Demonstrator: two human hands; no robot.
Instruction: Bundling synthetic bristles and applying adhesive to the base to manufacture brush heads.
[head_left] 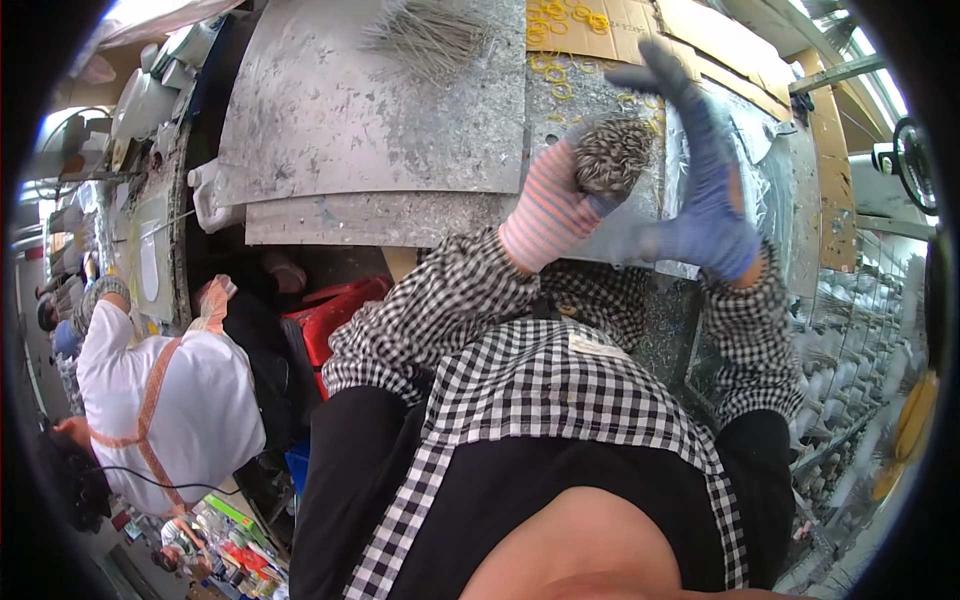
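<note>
My left hand [548, 212], in a pink-and-white striped glove, is closed round a thick bundle of thin grey sticks [612, 156]. The tightly packed ends of the bundle face up, and the rest of its length is hidden. Just to its right, my right hand [708, 180] wears a blue-grey glove and is apart from the bundle. Its fingers stretch out and its thumb is spread; part of it is smeared by motion. Beyond the bundle, yellow rubber bands [551, 70] lie scattered on the worktable and on cardboard [625, 30].
A loose pile of thin grey sticks [430, 38] lies at the far side of the stained grey board [370, 115]. A white jug [212, 198] and a red plastic thing [325, 325] are to the left. A co-worker in white [180, 410] works there. Wire racks [850, 350] stand at right.
</note>
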